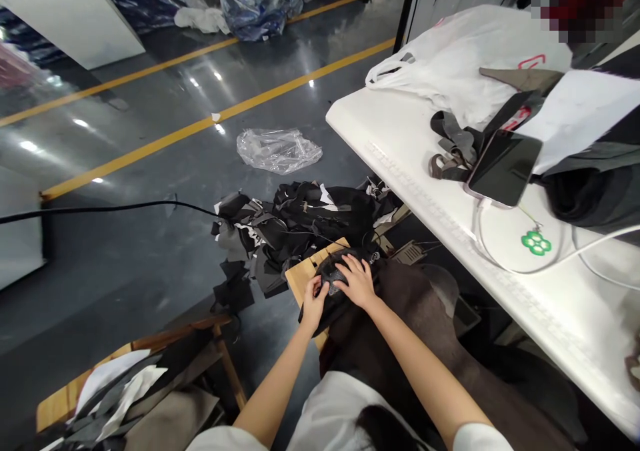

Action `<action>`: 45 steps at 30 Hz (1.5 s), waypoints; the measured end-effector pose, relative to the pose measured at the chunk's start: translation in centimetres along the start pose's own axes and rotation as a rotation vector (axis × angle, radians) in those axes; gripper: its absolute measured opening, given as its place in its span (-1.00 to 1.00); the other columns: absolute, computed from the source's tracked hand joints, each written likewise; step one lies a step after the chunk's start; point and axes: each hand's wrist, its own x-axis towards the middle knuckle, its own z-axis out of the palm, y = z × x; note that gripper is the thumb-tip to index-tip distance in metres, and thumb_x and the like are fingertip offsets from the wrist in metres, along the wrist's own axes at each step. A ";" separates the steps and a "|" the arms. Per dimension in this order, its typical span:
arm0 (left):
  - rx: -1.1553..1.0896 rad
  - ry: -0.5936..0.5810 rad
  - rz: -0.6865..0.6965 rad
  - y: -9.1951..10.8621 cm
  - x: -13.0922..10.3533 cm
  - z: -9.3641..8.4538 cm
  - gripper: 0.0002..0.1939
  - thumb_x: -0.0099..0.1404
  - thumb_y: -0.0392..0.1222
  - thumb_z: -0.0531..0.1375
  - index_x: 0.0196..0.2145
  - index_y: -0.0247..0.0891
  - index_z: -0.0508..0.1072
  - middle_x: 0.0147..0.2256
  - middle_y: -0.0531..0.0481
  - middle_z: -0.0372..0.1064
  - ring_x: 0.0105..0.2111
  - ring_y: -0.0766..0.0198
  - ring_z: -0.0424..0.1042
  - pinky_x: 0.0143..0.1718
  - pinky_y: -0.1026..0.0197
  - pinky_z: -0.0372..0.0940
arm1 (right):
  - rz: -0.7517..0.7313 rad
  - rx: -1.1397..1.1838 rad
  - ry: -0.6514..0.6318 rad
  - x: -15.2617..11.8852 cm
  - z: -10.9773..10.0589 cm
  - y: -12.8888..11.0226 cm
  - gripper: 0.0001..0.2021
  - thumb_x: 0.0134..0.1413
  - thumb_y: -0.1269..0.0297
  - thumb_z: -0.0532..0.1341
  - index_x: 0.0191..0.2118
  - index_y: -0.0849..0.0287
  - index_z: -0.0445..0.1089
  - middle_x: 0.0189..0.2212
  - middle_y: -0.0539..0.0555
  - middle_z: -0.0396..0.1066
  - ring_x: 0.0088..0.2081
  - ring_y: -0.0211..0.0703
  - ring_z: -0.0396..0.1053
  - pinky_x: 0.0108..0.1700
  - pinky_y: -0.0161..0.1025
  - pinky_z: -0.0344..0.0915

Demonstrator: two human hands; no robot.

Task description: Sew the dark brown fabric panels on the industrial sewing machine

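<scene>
A black cloth piece (329, 261) with a small grey checked patch lies on a light wooden board (299, 276) in front of my knees. My left hand (315, 302) is closed on its near left edge, thumb against curled fingers. Across its right side rests my right hand (356, 281), palm down with the fingers spread, pressing on the cloth. The cloth's exact kind cannot be made out, and part of it is hidden beneath both hands.
A white table (400, 164) on the right bears a phone (505, 167) on a cable, dark straps (457, 141) and a white plastic bag (465, 57). Dark fabric scraps (280, 231) and clear plastic film (278, 150) lie on the floor. A wooden stool (55, 407) with scraps stands left.
</scene>
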 end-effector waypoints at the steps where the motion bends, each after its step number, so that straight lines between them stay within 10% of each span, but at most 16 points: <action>1: -0.018 0.031 -0.025 -0.2 0.1 0.3 -0.66 0.24 -0.07 0.11 -0.10 -0.31 0.29 -0.12 -0.11 0.30 -0.15 0.21 0.34 -0.10 0.03 0.27 | -0.005 0.008 0.001 0.0 0.0 0.0 -0.58 0.14 0.06 0.07 0.10 0.04 0.22 0.20 0.08 0.06 0.23 -0.04 -0.09 0.19 0.05 -0.20; 15: -0.104 0.161 0.002 0.1 0.5 1.0 -0.73 0.24 -0.11 0.11 -0.17 -0.33 0.33 -0.23 -0.04 0.32 -0.29 0.31 0.35 -0.26 0.13 0.33 | 0.022 0.076 0.034 0.1 -0.2 0.1 -0.68 0.14 0.33 0.08 0.02 -0.04 0.30 0.11 0.03 0.21 0.19 -0.10 0.02 0.17 0.05 -0.14; 45: -0.128 0.058 -0.017 -0.7 0.6 -0.2 -0.78 0.23 -0.13 0.13 -0.24 -0.35 0.36 -0.31 0.00 0.34 -0.33 0.33 0.36 -0.28 0.15 0.33 | 0.035 0.113 0.109 0.6 0.1 -0.3 -0.82 0.13 0.31 0.13 -0.15 0.01 0.40 -0.08 0.04 0.38 0.07 -0.09 0.16 0.14 0.03 -0.16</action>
